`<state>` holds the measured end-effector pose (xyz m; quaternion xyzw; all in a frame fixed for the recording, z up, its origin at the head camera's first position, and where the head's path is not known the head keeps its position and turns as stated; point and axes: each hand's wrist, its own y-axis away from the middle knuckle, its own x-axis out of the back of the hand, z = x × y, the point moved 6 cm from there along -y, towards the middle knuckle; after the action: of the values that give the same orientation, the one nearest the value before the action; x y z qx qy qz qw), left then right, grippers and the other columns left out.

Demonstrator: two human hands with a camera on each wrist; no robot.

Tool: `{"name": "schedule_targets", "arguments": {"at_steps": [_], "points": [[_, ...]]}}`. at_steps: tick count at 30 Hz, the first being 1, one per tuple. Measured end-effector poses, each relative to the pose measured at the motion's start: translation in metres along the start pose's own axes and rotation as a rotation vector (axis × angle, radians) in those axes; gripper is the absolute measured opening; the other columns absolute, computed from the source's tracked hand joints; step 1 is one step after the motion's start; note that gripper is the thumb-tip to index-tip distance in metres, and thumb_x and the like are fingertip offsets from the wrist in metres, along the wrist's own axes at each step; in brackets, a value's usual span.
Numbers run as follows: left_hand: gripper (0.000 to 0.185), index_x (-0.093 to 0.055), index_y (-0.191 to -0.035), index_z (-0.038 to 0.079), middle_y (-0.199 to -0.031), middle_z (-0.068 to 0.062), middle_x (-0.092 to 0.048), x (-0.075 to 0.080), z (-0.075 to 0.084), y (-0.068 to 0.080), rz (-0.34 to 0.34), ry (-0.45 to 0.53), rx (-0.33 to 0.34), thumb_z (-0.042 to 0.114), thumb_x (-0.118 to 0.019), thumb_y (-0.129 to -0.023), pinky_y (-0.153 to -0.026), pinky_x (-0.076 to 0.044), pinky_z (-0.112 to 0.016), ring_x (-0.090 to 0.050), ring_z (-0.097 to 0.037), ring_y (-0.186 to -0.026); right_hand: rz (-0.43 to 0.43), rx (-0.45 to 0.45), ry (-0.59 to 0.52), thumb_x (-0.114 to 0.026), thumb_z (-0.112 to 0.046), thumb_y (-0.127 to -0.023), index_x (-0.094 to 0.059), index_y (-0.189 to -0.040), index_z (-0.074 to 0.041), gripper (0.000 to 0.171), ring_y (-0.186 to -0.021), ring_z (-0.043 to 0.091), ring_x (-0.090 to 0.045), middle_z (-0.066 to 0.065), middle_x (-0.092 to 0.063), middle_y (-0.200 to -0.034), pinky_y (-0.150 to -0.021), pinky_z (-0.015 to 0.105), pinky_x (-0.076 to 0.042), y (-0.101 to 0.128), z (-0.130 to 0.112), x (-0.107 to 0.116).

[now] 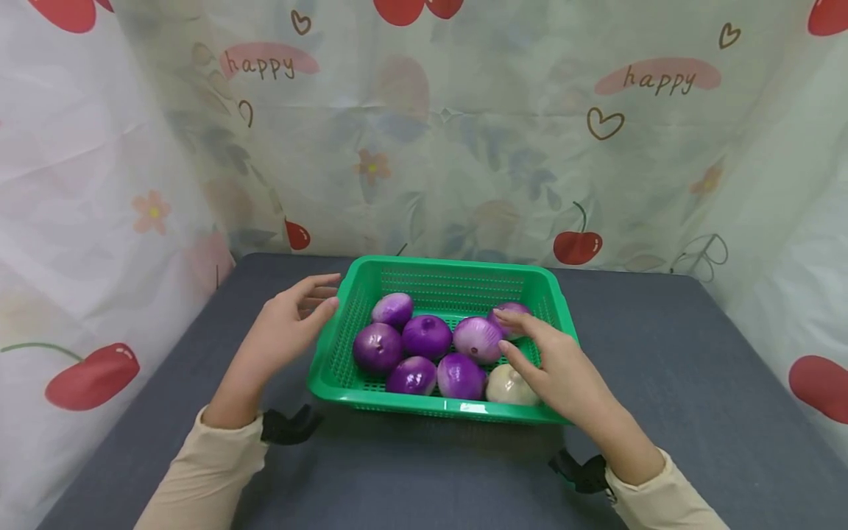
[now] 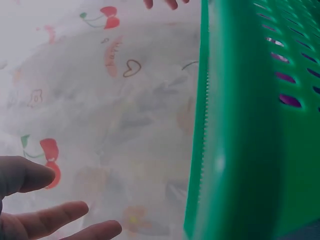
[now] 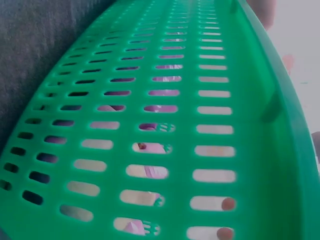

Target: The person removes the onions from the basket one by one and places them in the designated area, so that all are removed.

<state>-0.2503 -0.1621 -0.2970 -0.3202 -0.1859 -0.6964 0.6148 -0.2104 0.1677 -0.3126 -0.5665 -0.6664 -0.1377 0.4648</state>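
Sitting mid-table on the grey tabletop (image 1: 662, 383): green slotted basket (image 1: 430, 269) w/ purple onions (image 1: 427, 336) + one white onion (image 1: 506, 384). Left hand (image 1: 285, 331) open, fingers relaxed against basket's left rim. Right hand (image 1: 553, 361) reaches in, fingers loosely spread, touching the pale purple onion (image 1: 475, 338); no firm grip visible.

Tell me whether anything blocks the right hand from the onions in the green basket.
Nothing visible does. The right hand reaches over the green basket's right rim, fingers already at the pale purple onion and the purple onion behind it.
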Motion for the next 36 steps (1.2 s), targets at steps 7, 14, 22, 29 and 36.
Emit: {"name": "schedule_targets", "arguments": {"at_steps": [7,14,22,29,36], "points": [[0.055,-0.033,-0.152,0.019,-0.145,-0.016,-0.047,-0.002,-0.011,0.000,-0.050,-0.011,0.030,0.036,-0.048,-0.102,-0.099,-0.043,-0.058,-0.048,-0.037,-0.130,-0.016,0.003,-0.119,-0.060,-0.027,-0.097,-0.049,-0.142,-0.017,0.047,-0.123,0.025,-0.057,0.006,-0.058,-0.135,-0.098,0.047,-0.048,-0.002,-0.002,-0.005],[0.061,-0.026,-0.154,0.015,-0.149,-0.020,-0.040,-0.008,-0.022,-0.004,-0.113,0.003,0.065,0.037,-0.049,-0.101,-0.101,-0.041,-0.060,-0.043,-0.039,-0.134,-0.067,-0.002,-0.216,-0.061,-0.023,-0.097,-0.047,-0.142,-0.016,0.048,-0.122,0.030,-0.058,0.010,-0.057,-0.136,-0.098,0.049,-0.047,-0.003,-0.003,-0.013],[0.068,-0.019,-0.156,0.013,-0.152,-0.024,-0.032,-0.013,-0.035,-0.009,-0.176,0.056,0.105,0.034,-0.051,-0.101,-0.103,-0.039,-0.060,-0.037,-0.042,-0.137,-0.110,-0.006,-0.269,-0.059,-0.027,-0.098,-0.046,-0.144,-0.016,0.049,-0.127,0.028,-0.053,0.011,-0.055,-0.138,-0.100,0.049,-0.046,-0.007,-0.001,-0.021],[0.072,-0.015,-0.156,0.010,-0.152,-0.027,-0.031,-0.018,-0.047,-0.013,-0.232,0.103,0.137,0.034,-0.053,-0.100,-0.106,-0.035,-0.061,-0.032,-0.044,-0.139,-0.153,-0.031,-0.293,-0.058,-0.029,-0.098,-0.045,-0.145,-0.015,0.050,-0.124,0.030,-0.055,0.010,-0.054,-0.140,-0.101,0.050,-0.045,-0.011,0.003,-0.025],[0.076,-0.011,-0.156,0.008,-0.151,-0.029,-0.030,-0.024,-0.057,-0.016,-0.277,0.180,0.145,0.033,-0.054,-0.099,-0.103,-0.040,-0.058,-0.039,-0.044,-0.135,-0.181,-0.074,-0.303,-0.061,-0.027,-0.097,-0.048,-0.141,-0.010,0.049,-0.123,0.031,-0.056,0.009,-0.054,-0.139,-0.102,0.052,-0.044,-0.013,0.007,-0.025]]}}
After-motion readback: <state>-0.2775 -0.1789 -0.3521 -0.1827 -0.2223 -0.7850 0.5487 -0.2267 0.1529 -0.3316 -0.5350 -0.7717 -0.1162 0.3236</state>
